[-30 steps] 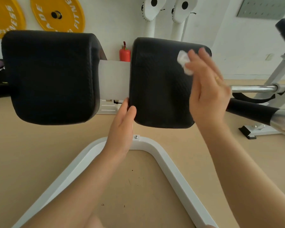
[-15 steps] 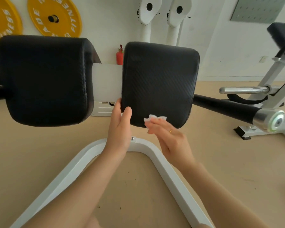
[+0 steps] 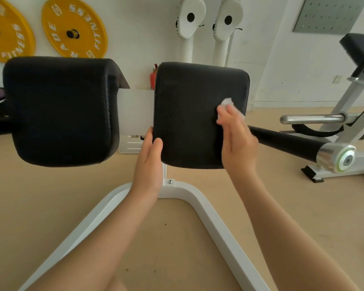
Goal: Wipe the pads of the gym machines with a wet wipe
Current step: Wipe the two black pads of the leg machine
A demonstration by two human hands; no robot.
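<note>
A person's two bare forearms reached forward over the white V-shaped base frame (image 3: pixel 208 208) of a gym machine, seen from a head-worn camera. The left hand (image 3: pixel 148 162) gripped the lower left corner of the right-hand black pad (image 3: pixel 189 114), thumb on the face and fingers curled behind the edge, apparently to keep the cushion from swinging under pressure. The right hand (image 3: pixel 237 141) pressed a crumpled white wet wipe (image 3: pixel 229 105) flat against the same pad near its right edge, fingers closed over the wipe with a tuft showing above the fingertips; the flat palm suggested a wiping stroke in progress. The twin left-hand black pad (image 3: pixel 61 110) stood just beside, untouched by either hand, and whether it had been cleaned could not be told. A black foam roller bar with a chrome end cap (image 3: pixel 315 152) projected to the right behind the wiping hand. Beyond, a second white machine with a chrome bar (image 3: pixel 311 119) stood on the tan floor. On the far wall hung two yellow weight plates (image 3: pixel 74 28), with a red fire extinguisher (image 3: pixel 153 78) visible between the pads. No container or packet of wipes appeared in view.
</note>
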